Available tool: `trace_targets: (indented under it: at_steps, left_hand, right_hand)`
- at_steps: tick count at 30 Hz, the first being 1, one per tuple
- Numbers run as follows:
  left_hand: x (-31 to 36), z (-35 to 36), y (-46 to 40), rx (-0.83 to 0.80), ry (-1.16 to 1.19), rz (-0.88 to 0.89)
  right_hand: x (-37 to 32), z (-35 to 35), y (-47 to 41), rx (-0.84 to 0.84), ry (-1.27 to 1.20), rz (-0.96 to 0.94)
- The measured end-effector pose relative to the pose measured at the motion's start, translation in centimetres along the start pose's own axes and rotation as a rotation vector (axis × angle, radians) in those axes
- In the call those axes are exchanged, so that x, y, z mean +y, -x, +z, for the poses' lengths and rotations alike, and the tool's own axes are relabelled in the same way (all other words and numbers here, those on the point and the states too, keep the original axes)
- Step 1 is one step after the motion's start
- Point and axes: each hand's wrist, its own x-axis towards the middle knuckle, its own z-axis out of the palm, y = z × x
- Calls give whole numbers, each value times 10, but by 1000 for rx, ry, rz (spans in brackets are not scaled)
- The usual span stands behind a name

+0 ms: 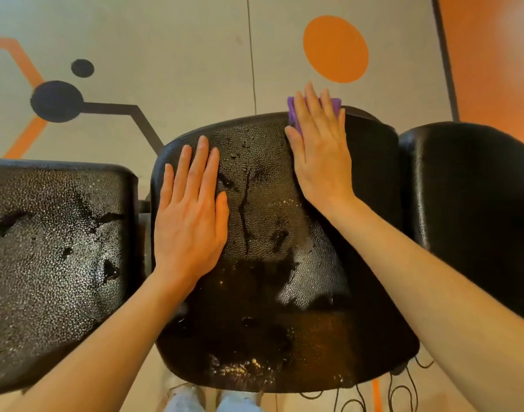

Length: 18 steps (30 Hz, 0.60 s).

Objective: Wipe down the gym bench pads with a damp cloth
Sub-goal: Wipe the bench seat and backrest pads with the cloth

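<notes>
Floor (180, 55): grey, painted with orange and black dots and lines; no readable writing.
Bench (269, 292): three black textured pads side by side; the middle pad is wet and worn.
Left hand (192, 209): flat on the middle pad, fingers straight, holding nothing.
Right hand (321, 150): fingers straight, pressing the cloth down.
Cloth (293, 114): purple, under the right hand at the middle pad's far edge.

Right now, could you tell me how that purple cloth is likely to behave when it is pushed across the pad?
The purple cloth probably stays flat under the right hand. It looks thin and limp, so it may bunch. The middle pad is pebbled and wet-looking, so it should glide.
</notes>
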Motion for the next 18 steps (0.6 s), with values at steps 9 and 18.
trace_targets:
  at_steps: [9,18]
  left_hand:
    - [0,0,0,10,17,8]
    - [-2,1,0,18,11,7]
  right_hand:
    - [-11,3,59,-107,62,-67]
    - [-26,-4,130,-217,78,-181]
